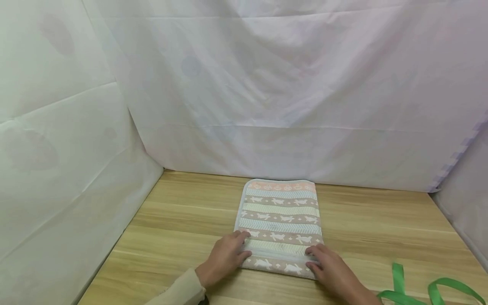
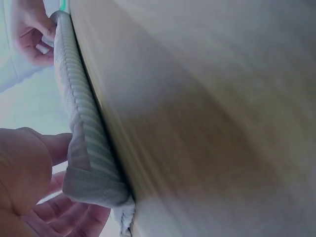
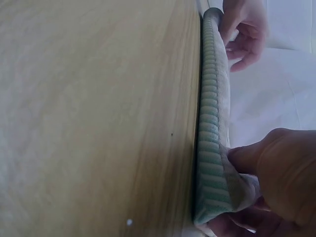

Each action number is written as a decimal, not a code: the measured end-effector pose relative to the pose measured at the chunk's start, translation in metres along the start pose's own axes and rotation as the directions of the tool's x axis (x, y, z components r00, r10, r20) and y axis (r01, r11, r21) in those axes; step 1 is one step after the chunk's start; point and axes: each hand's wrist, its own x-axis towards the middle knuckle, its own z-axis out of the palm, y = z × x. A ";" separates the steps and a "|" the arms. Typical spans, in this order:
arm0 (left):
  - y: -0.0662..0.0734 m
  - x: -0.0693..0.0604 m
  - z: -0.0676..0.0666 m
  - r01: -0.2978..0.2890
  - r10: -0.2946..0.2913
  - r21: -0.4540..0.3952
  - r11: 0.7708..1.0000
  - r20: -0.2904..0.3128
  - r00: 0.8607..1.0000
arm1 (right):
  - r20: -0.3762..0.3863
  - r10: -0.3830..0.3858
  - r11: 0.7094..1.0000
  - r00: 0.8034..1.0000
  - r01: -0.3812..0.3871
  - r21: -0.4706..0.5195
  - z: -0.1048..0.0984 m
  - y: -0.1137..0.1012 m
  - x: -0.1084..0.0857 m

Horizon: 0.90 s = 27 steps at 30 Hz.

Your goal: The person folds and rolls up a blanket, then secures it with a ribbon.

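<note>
A folded cloth [image 1: 280,218] lies flat on the table, long side running away from me. It has pale, brown and peach stripes, white animal figures and a light bound edge. Its near end is turned up into a short flap. My left hand [image 1: 225,256] holds the left side at this flap, thumb on the cloth. At the flap's right side, my right hand [image 1: 333,269] grips the corner between thumb and curled fingers. The right wrist view shows the thick, striped near fold [image 3: 211,148] against the tabletop; what the fingertips touch underneath is partly hidden.
Green ribbon [image 1: 398,279] lies in loops at the front right of the wooden table [image 1: 183,212]. A white sheet [image 1: 267,84] hangs behind the table, and more white sheeting [image 1: 68,169] borders the left side. The cloth's far end reaches the back edge.
</note>
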 end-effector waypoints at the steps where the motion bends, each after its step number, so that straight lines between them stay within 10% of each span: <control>1: 0.000 0.000 0.000 -0.035 0.035 0.023 0.999 -0.025 0.999 | -0.034 -0.040 0.999 0.999 0.038 -0.037 0.001 0.000 0.000; 7: 0.001 0.001 0.005 -0.238 0.254 0.139 0.961 -0.113 0.961 | -0.181 -0.322 0.917 0.929 0.258 -0.303 0.006 0.001 0.002; 14: -0.001 -0.002 0.005 -0.319 0.327 0.140 0.938 -0.040 0.944 | -0.100 -0.495 0.826 0.863 0.432 -0.361 0.001 0.002 -0.002; 27: -0.004 -0.011 -0.009 -0.367 0.346 0.127 0.921 0.162 0.924 | -0.026 -0.439 0.870 0.898 0.418 -0.263 -0.005 0.009 -0.009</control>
